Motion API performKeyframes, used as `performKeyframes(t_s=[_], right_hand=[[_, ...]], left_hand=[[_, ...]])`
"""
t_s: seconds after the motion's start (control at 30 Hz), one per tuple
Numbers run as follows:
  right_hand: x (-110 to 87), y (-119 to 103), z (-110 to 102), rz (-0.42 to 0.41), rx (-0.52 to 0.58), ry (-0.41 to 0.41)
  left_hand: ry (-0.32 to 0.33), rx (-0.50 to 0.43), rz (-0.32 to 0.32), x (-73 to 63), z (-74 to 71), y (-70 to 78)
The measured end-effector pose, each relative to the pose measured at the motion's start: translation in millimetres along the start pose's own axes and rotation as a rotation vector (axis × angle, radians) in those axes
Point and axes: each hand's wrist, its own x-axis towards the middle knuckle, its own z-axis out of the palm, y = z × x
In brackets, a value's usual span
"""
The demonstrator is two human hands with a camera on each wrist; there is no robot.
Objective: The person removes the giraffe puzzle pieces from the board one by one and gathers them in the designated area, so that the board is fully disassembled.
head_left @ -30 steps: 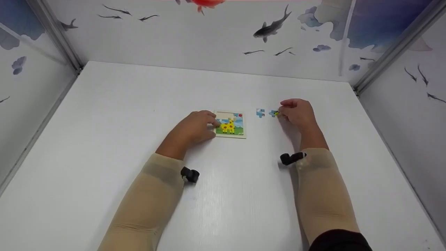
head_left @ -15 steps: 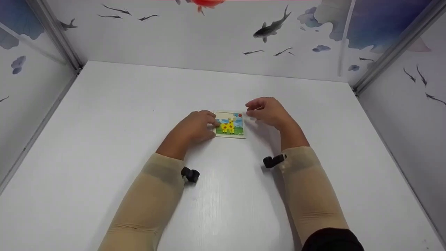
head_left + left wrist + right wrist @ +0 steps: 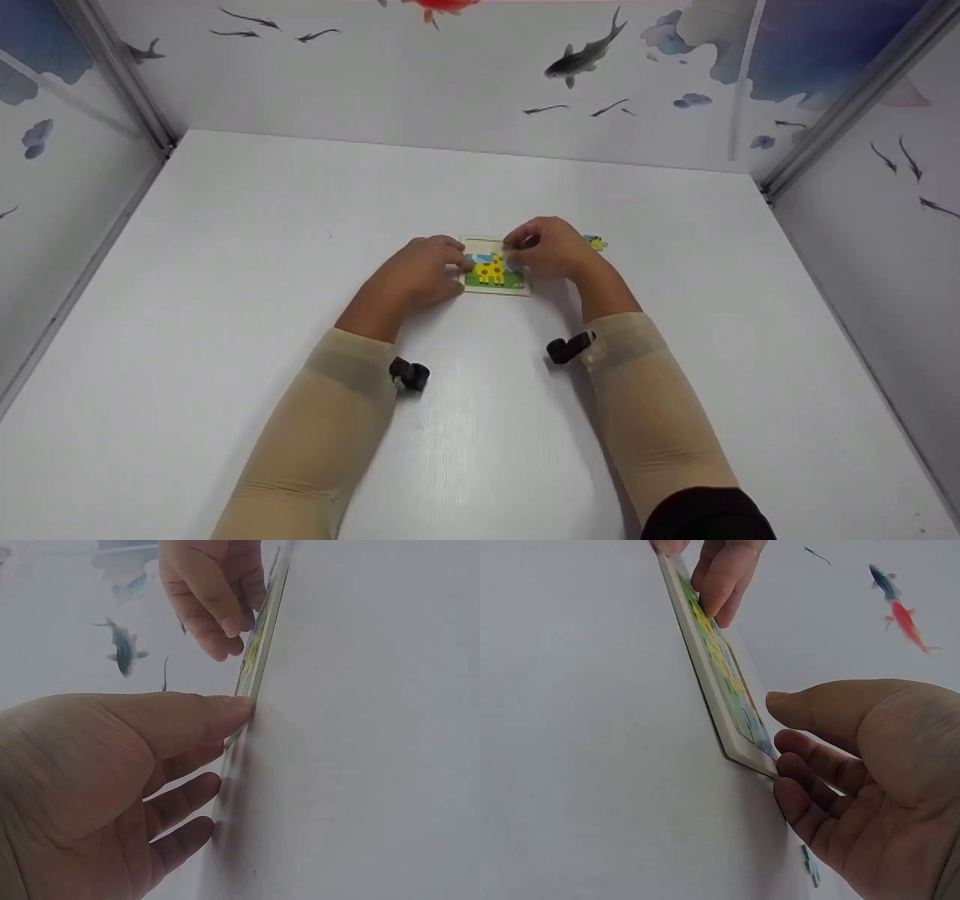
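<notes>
A small square giraffe jigsaw puzzle (image 3: 491, 274) in a pale frame lies flat on the table. Along its far side, part of the bare tray shows. My left hand (image 3: 420, 274) holds the frame's left side, thumb (image 3: 229, 711) at the near corner and a finger over the picture. At the far right corner is my right hand (image 3: 551, 247), its fingertips (image 3: 787, 765) at the frame's edge. Its thumb stands apart from the index finger, and I see no piece between them. One loose jigsaw piece (image 3: 596, 242) lies beyond that hand; it may hide another.
The white table (image 3: 480, 420) is bounded by a back wall (image 3: 450, 90) printed with fish and by side panels. Each forearm carries a small black camera, one on the left sleeve (image 3: 409, 375) and one on the right sleeve (image 3: 570, 347).
My right hand has moved left from the loose pieces to the puzzle's far right corner. The yellow-marked piece it covered shows again on the table. My left hand stays put.
</notes>
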Motion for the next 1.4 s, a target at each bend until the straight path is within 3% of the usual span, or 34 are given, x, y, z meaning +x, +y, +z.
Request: performKeyframes(t_s=[0.37,0.87,1.4], right_hand=[[3.1,4.4,2.8,-0.049,-0.078,-0.039],[3.1,3.7,4.3,-0.091,-0.091,-0.044],[-0.1,1.0,5.0,-0.025,-0.04,0.012]], left_hand=[[0.009,-0.011,-0.016,2.6,1.2,1.4],[0.011,-0.016,-0.032,0.4,2.1,1.1],[0.027,-0.013,0.003,-1.1,1.4,-1.1]])
